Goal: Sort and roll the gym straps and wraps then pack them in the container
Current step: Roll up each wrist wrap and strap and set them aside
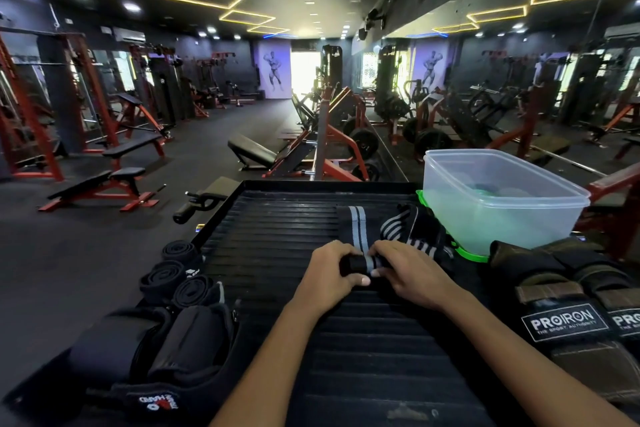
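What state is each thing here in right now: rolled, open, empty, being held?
Striped wrap: near end partly rolled, the rest flat on the ribbed platform.
Left hand: grips the roll.
Right hand: pinches the roll.
Three black rolls: fully rolled, side by side.
Plastic container: lid off, standing on its green lid.
Second striped wrap: unrolled, bunched.

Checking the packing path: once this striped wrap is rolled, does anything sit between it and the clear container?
Yes. A loose pile of striped wraps lies between the wrap being rolled, held by the left hand and right hand, and the clear container. The container is open-topped, so lifting over should clear it.
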